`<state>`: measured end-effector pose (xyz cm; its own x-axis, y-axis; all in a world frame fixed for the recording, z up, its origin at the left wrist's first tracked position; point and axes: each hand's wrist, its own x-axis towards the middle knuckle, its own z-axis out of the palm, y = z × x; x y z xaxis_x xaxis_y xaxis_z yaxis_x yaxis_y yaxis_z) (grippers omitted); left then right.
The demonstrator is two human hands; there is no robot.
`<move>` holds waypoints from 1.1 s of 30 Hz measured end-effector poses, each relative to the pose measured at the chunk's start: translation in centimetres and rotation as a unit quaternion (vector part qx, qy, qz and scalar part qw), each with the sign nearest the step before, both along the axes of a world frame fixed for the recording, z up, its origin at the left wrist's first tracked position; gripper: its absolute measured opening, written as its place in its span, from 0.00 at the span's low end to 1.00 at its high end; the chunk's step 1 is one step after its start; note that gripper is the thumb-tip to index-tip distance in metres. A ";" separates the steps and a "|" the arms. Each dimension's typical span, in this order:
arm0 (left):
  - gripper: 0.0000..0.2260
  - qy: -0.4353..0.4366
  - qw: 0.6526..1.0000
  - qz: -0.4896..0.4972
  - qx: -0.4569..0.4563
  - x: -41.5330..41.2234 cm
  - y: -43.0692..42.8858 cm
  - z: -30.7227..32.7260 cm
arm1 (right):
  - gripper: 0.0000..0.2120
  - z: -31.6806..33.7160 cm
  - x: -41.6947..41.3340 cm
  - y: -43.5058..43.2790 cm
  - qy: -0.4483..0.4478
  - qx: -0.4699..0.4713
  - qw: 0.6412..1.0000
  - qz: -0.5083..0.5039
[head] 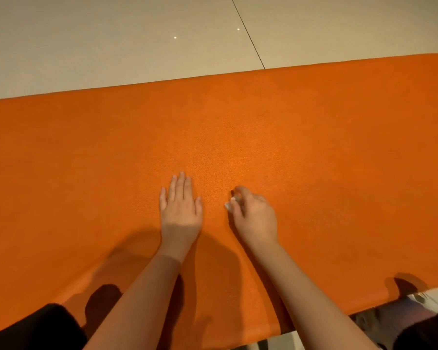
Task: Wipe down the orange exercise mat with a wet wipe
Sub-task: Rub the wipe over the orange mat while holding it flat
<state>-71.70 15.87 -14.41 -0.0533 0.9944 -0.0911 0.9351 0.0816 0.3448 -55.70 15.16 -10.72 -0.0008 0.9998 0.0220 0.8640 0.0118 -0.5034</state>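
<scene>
The orange exercise mat lies flat on the floor and fills most of the head view from left to right. My left hand rests palm down on the mat with straight fingers, just left of centre. My right hand sits close beside it to the right, its fingers curled over a small crumpled white wet wipe that touches the mat. Only a small edge of the wipe shows past the fingers.
Pale beige floor tiles with a dark grout line lie beyond the mat's far edge. My dark-clothed knees show at the bottom left and bottom right corners. A plastic-wrapped pack sits by the mat's near edge at lower right.
</scene>
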 end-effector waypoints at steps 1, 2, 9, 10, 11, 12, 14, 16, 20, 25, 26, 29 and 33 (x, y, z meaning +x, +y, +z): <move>0.33 0.000 1.000 0.000 -0.008 0.0 -0.2 0.1 | 0.11 0.1 -0.1 -0.6 -0.006 0.006 1.000 0.025; 0.33 0.001 1.000 0.000 -0.016 0.0 -0.4 0.3 | 0.11 0.2 0.2 -0.7 -0.013 0.007 0.999 0.041; 0.34 0.007 0.999 -0.005 -0.049 0.1 -2.6 1.3 | 0.18 -0.8 1.3 0.6 0.056 -0.087 0.985 -0.141; 0.34 0.004 0.999 -0.002 -0.050 0.1 -2.7 1.5 | 0.17 -0.7 0.5 0.0 0.059 -0.099 0.987 -0.111; 0.34 0.001 0.999 0.001 -0.051 0.2 -2.8 1.6 | 0.16 -0.6 -0.1 -0.7 0.052 -0.112 0.990 -0.062; 0.33 0.001 0.998 0.001 -0.057 0.2 -3.0 1.8 | 0.15 -0.4 -0.2 -1.2 0.038 -0.121 0.992 -0.013; 0.29 0.005 0.997 -0.001 -0.079 0.2 -3.6 2.2 | 0.16 0.0 0.6 -1.1 0.018 -0.121 0.992 0.027; 0.25 0.005 0.995 -0.001 -0.096 0.1 -4.3 2.7 | 0.20 0.0 1.6 -0.2 0.020 -0.113 0.993 -0.011; 0.25 0.006 0.993 0.002 -0.114 0.0 -5.0 3.3 | 0.21 0.8 0.2 -1.3 0.017 -0.103 0.994 -0.018; 0.25 -0.001 0.990 0.000 -0.140 -0.2 -6.1 4.0 | 0.19 1.5 0.6 -3.1 0.005 -0.127 0.990 0.059; 0.25 -0.002 0.990 -0.002 -0.143 -0.3 -6.4 4.2 | 0.19 1.4 1.2 -2.7 -0.005 -0.124 0.992 0.035; 0.24 -0.005 0.989 0.000 -0.149 -0.4 -7.0 4.6 | 0.19 1.3 1.7 -3.0 0.010 -0.118 0.991 -0.058; 0.24 -0.015 0.989 0.002 -0.147 -0.5 -7.6 5.0 | 0.16 2.2 -0.3 -6.4 0.046 -0.147 0.988 0.030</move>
